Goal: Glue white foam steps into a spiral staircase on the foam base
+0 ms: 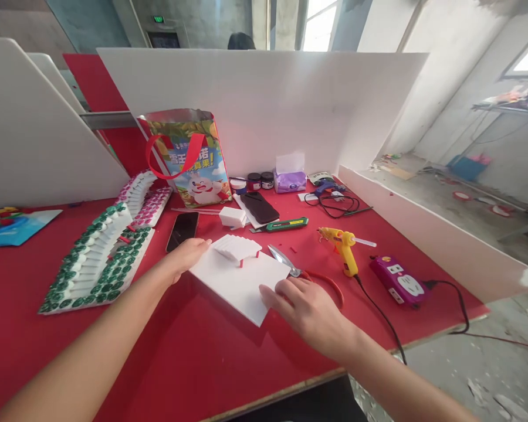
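A white foam board (229,281) carries a small stepped white foam piece (236,247) raised on short red posts (242,264). My left hand (187,257) grips the board's left corner, thumb on top. Over the right edge of the board is my right hand (305,308), its fingers bent and apart with nothing visible between them; whether the fingertips touch the board I cannot tell. Scissors (286,259) with red handles lie just behind my right hand, partly hidden by it.
A yellow glue gun (345,249) and a purple power strip (398,281) trail cords on the right. A green utility knife (286,224), phones (182,230) and white foam blocks (233,217) lie behind the board. Decorated foam models (99,258) and a shopping bag (193,164) stand left.
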Available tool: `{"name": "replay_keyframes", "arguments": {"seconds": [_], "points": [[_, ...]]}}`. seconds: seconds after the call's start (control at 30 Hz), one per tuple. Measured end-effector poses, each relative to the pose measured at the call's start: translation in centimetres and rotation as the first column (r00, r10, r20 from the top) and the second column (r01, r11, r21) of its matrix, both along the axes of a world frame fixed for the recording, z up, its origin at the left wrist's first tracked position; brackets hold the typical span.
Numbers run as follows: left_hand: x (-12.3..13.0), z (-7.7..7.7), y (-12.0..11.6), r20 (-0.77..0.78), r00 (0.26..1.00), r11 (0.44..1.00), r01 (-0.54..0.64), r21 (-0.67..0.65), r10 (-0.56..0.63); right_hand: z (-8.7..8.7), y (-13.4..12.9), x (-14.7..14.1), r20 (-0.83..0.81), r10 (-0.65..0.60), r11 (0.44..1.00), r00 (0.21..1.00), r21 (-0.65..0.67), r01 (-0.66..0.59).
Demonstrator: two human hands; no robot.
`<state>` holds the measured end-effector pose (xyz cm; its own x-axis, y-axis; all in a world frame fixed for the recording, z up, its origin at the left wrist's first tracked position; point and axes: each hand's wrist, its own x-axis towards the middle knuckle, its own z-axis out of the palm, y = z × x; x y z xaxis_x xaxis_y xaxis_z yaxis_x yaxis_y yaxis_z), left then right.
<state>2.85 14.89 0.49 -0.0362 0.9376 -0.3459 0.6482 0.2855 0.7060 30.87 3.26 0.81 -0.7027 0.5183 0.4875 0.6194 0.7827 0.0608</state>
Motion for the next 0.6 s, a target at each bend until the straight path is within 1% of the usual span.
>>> {"name": "replay_keyframes", "arguments": {"seconds": [0.07,0.13,0.2,0.3,0.37,0.53,0.6], "points": [[-0.1,0.2,-0.4,0.103,0.994,0.996,-0.031,-0.088,0.04,0.8,0.0,0.2,-0.124,-0.01,1.0,0.992,0.012,0.012],[-0.3,0.2,-0.6,0.178,0.98,0.985,-0.058,-0.16,0.087,1.8,-0.1,0.3,-0.25,-0.015,1.0,0.968,0.014,0.019],[-0.4,0.1,-0.8,0.254,0.958,0.971,-0.078,-0.224,0.136,2.7,-0.3,0.3,-0.328,-0.001,1.0,0.945,0.02,0.008],[-0.5,-0.1,-0.9,0.364,0.913,0.949,-0.068,-0.308,0.184,3.4,-0.7,0.4,-0.341,0.026,0.999,0.94,0.028,-0.017],[-0.4,-0.2,-1.1,0.412,0.892,0.943,-0.045,-0.33,0.186,3.6,-0.9,0.4,-0.332,0.034,0.999,0.943,0.025,-0.027],[0.2,-0.2,-1.7,0.423,0.89,0.941,-0.019,-0.339,0.17,3.5,-1.3,0.4,-0.325,0.021,1.0,0.946,0.008,-0.02],[0.3,-0.1,-1.9,0.418,0.894,0.951,-0.026,-0.309,0.16,3.6,-1.5,0.4,-0.309,0.012,1.0,0.951,-0.01,-0.016]]}}
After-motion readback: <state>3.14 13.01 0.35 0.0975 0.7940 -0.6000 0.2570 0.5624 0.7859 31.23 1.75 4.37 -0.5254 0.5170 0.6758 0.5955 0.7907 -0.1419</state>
